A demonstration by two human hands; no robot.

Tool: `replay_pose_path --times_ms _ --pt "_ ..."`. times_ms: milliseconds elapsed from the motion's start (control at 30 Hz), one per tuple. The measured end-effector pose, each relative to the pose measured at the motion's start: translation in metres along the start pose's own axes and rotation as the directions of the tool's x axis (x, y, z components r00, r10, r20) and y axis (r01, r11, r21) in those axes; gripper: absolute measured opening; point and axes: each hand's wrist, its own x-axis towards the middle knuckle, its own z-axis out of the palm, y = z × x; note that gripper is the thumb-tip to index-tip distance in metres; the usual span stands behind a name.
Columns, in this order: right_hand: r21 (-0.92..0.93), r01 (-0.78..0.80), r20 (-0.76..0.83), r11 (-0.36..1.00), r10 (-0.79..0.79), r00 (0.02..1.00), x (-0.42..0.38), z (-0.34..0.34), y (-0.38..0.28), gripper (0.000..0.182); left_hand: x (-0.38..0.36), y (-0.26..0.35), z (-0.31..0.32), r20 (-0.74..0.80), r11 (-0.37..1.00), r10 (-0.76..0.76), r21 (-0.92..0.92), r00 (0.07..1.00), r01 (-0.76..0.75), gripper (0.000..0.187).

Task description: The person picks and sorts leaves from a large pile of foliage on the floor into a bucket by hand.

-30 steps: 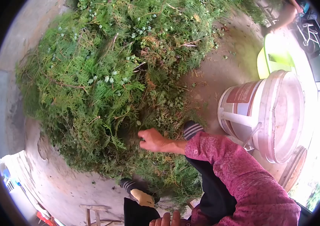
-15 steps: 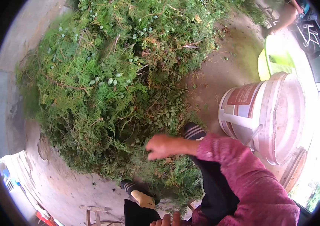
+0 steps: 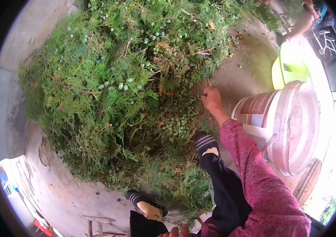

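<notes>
A large heap of green cypress-like branches (image 3: 96, 91) with pale round cones covers the floor ahead of me. My right hand (image 3: 212, 98), beyond a pink patterned sleeve, is at the heap's right edge with its fingers curled together; whatever they may hold is too small to make out. Loose green cones (image 3: 179, 122) lie among the twigs just below it. Only the fingertips of my left hand (image 3: 177, 232) show at the bottom edge, over my lap, and what they hold, if anything, is hidden.
A lidded white bucket (image 3: 298, 126) stands at the right, with a lime-green basket (image 3: 280, 69) behind it. Another person's arm (image 3: 302, 25) reaches in at the top right. My striped slippers (image 3: 206, 141) are by the heap. A wooden stool (image 3: 96, 219) is at the lower left.
My right hand has moved from over the lower part of the heap, up and to the right, to its right edge. My left hand stays at the bottom edge.
</notes>
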Motion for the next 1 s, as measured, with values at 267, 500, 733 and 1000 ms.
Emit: replay_pose_path --times_ms 267,500,733,1000 --pt "0.232 -0.232 0.097 0.945 0.215 0.972 0.022 0.020 0.031 0.017 0.006 0.000 -0.001 0.020 1.000 0.011 0.000 1.000 -0.011 0.040" --pt "0.451 -0.233 -0.185 0.861 0.346 0.920 0.083 0.005 0.034 0.026 0.020 -0.001 -0.005 0.039 1.000 0.000 0.002 0.999 0.000 0.041" --pt "0.163 -0.304 -0.040 0.939 0.315 0.948 0.110 -0.050 -0.042 0.056 0.039 -0.004 -0.013 0.060 1.000 -0.015 0.004 0.998 0.014 0.042" --pt "-0.157 -0.351 0.273 0.923 0.382 0.883 0.125 -0.035 -0.054 0.072 0.053 -0.010 -0.024 0.082 1.000 0.002 -0.007 0.997 -0.001 0.044"
